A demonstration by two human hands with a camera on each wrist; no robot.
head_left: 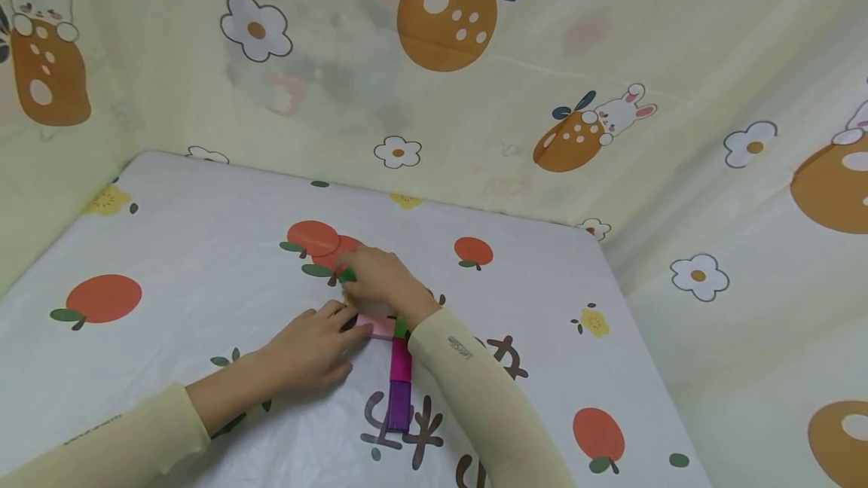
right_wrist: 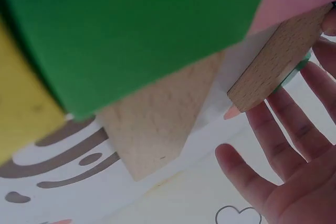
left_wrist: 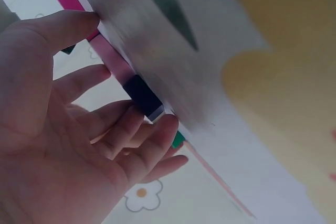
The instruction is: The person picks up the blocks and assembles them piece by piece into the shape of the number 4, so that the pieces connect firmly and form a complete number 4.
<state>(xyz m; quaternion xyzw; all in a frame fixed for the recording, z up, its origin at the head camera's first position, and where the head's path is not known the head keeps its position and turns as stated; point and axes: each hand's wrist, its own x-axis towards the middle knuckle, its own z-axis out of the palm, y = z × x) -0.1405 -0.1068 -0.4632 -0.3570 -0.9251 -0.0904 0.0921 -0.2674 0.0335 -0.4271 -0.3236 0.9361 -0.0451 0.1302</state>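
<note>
A row of coloured blocks lies on the table: purple [head_left: 400, 407], magenta [head_left: 401, 360], green [head_left: 401, 328] and pink [head_left: 375, 326]. My left hand [head_left: 315, 349] rests beside the pink end, its thumb and fingertips touching the row in the left wrist view, around the pink and dark blue [left_wrist: 143, 97] blocks. Beyond it, my right hand [head_left: 380, 277] reaches over a small green piece [head_left: 348, 275]. In the right wrist view its extended fingers lie against a wooden block [right_wrist: 281, 59], the thumb standing apart.
A large green block [right_wrist: 136, 40], a yellow block [right_wrist: 23, 98] and another wooden block [right_wrist: 163, 119] stand close in the right wrist view. White cloth [head_left: 203, 247] printed with fruit covers the table. A patterned curtain [head_left: 325, 111] hangs along the back and sides.
</note>
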